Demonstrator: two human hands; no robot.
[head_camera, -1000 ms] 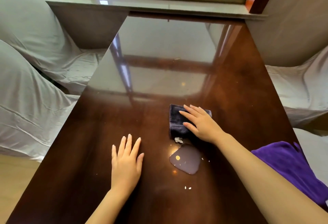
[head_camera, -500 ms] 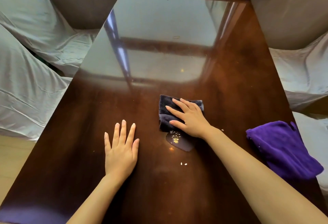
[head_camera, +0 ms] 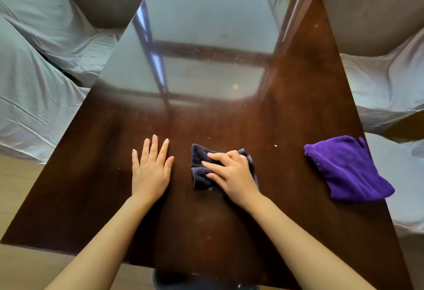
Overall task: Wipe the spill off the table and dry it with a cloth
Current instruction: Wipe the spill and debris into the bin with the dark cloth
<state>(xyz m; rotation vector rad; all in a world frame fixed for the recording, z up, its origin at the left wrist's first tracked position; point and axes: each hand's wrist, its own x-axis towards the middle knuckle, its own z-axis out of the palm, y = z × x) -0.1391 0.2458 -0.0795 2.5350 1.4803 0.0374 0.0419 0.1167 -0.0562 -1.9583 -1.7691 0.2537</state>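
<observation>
A dark navy cloth (head_camera: 200,170) lies bunched on the glossy brown table (head_camera: 229,117), near the middle of its near half. My right hand (head_camera: 230,175) presses down on the cloth with fingers curled over it. The puddle seen earlier is hidden under the cloth and hand; one pale crumb (head_camera: 275,145) lies to the right. My left hand (head_camera: 151,168) rests flat on the table to the left of the cloth, fingers apart, holding nothing. A bright purple cloth (head_camera: 344,170) lies near the table's right edge.
Chairs draped in pale grey covers (head_camera: 34,87) stand close along the left side, and another covered seat (head_camera: 385,87) stands on the right. The table's far end meets a window ledge. The near table edge runs just under my forearms.
My right hand has dragged the navy cloth toward me over the puddle, which no longer shows. The camera tilted down, so the purple cloth is in fuller view. My left hand stayed flat.
</observation>
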